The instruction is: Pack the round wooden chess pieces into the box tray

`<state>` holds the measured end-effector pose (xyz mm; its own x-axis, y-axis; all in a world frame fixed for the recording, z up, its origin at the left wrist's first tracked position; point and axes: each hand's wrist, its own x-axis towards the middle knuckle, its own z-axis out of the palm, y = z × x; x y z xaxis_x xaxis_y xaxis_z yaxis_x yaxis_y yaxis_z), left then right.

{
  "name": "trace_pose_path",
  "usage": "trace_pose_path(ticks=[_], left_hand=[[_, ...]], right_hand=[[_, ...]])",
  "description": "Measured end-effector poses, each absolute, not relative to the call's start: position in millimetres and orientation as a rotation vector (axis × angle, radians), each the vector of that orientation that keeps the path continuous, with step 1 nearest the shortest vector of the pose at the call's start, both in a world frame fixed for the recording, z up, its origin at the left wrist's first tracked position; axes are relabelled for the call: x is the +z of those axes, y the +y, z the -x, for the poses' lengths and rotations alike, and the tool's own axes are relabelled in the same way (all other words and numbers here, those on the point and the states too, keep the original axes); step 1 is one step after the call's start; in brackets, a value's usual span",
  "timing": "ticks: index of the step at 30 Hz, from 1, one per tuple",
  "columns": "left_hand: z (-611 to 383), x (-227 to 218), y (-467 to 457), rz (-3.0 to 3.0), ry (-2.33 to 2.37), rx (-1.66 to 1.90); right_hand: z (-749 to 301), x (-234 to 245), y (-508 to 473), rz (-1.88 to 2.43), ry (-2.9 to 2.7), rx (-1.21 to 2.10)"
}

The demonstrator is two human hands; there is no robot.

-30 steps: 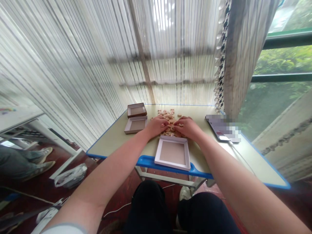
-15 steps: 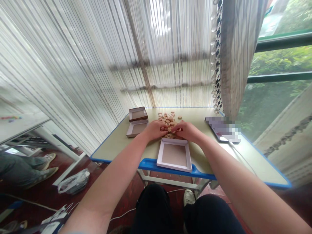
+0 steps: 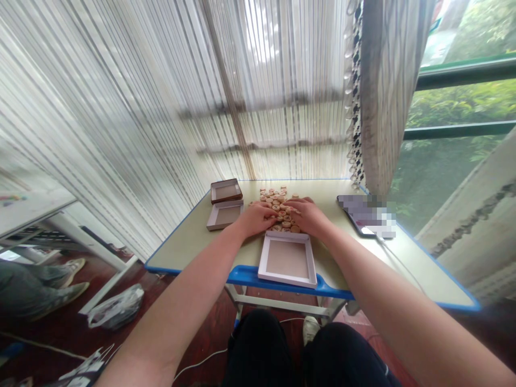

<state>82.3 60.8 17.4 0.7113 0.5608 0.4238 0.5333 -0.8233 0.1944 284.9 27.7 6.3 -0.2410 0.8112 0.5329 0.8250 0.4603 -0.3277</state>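
Observation:
Round wooden Chinese chess pieces (image 3: 276, 207) lie in a loose heap on the desk between my two hands, several with characters showing. My left hand (image 3: 257, 217) rests at the heap's left side, fingers stretched out and thumb apart, touching pieces. On the right side, my right hand (image 3: 307, 213) lies palm down with its fingers spread over the pieces' edge. No piece is seen gripped in either hand, though the palms' undersides are hidden. A shallow white box (image 3: 264, 257) with a brownish-grey bottom sits just in front of the heap, at the desk's near edge.
Two more shallow boxes, a dark-rimmed one (image 3: 226, 190) and a pale one (image 3: 226, 215), stand at the back left. A phone (image 3: 358, 217) with a white cable lies at the right. String curtains (image 3: 282, 123) hang behind the desk (image 3: 177, 244). Another person's legs (image 3: 32, 290) show at lower left.
My right hand has spread its fingers and shifted slightly outward from the pinched position near the middle. More pieces now show between the hands. The view has shifted slightly.

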Motion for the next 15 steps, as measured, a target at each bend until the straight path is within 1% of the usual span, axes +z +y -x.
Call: trace_pose_path(ticks=[5, 10, 15], left_hand=[[-85.0, 13.7, 66.6, -2.866, 0.913, 0.729], [-83.3, 18.2, 61.9, -2.821, 0.957, 0.731], [-80.6, 22.4, 58.4, -2.695, 1.015, 0.706]], right_hand=[[-284.1, 6.7, 32.3, 1.386, -2.232, -0.021], [-287.7, 12.3, 28.0, 1.550, -2.059, -0.076], [-290.2, 12.4, 26.7, 1.587, -2.093, -0.053]])
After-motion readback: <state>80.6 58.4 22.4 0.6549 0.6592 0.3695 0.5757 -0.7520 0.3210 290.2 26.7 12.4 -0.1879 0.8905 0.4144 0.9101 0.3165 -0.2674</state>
